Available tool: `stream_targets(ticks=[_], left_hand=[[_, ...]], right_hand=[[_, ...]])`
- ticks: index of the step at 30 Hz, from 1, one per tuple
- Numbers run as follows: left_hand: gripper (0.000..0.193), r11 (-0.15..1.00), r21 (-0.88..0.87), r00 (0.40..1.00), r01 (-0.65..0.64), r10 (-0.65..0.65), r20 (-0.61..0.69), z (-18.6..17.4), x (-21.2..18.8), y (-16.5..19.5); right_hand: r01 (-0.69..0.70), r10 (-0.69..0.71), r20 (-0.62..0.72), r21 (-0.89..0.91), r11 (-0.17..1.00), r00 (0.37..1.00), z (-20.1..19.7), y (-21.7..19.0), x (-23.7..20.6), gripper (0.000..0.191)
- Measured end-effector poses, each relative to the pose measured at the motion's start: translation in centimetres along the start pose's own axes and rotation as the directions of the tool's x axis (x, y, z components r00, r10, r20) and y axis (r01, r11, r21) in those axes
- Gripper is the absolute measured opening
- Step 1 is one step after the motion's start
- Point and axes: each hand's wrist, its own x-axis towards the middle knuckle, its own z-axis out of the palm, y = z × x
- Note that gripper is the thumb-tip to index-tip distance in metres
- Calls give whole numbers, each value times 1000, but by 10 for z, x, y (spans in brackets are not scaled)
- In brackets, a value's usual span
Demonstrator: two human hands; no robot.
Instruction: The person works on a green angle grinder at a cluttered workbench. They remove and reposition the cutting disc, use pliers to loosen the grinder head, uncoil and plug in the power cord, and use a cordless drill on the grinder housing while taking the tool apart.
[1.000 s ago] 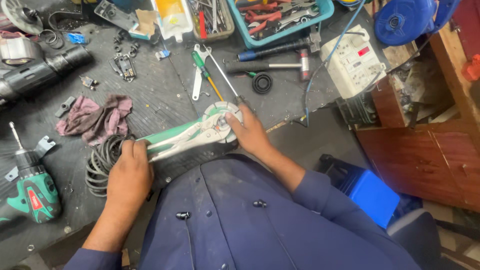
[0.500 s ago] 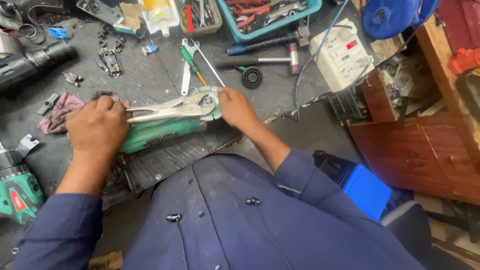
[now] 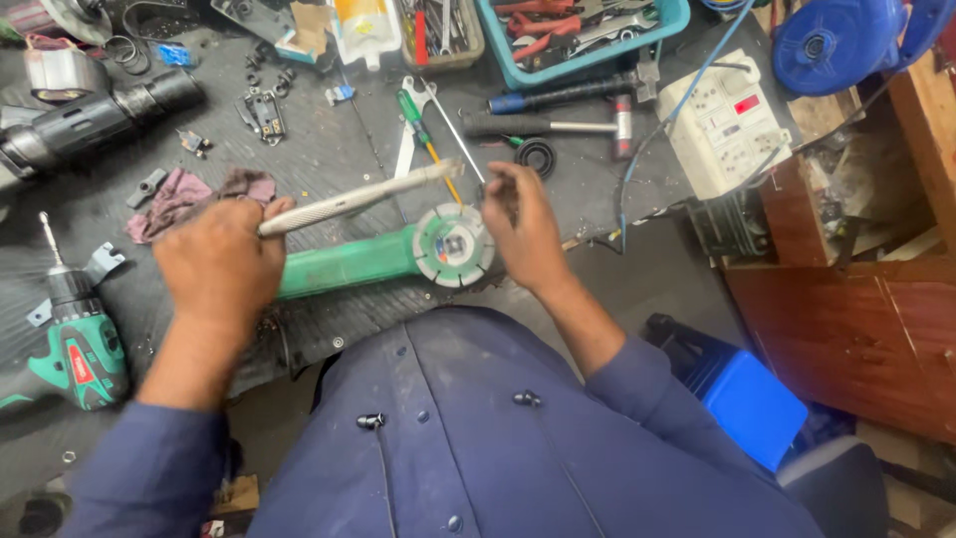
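Left hand (image 3: pixel 221 267) clenched on locking pliers (image 3: pixel 358 196), right hand (image 3: pixel 523 224) pinching something unclear at 1 o'clock of grinder disc (image 3: pixel 453 245); risk: pliers slipping onto fingers.

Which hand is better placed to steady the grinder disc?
Right, probably. The right hand hovers just beside the disc of the green grinder, while the left hand is occupied gripping the silver tool.

Dark blue buttoned work shirt (image 3: pixel 478 448), long sleeves, bare hands.
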Motion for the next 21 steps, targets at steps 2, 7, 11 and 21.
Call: stream_targets(ticks=[2,7,11,21], left_hand=[[34,991,-58,992,117,-119,-39,-6,-3,32],[34,883,-454,984,-118,166,68,-9,5,124],[66,744,-574,922,-342,383,-54,-11,13,127],[51,675,-713,952,-188,304,36,34,18,110]], right_hand=[[210,-218,0,269,940,976,0,-18,-5,69],[221,-183,-125,520,825,975,17,-31,2,67],[74,211,-113,980,187,971,0,15,32,46],[-438,588,-60,607,663,807,-74,160,71,59]])
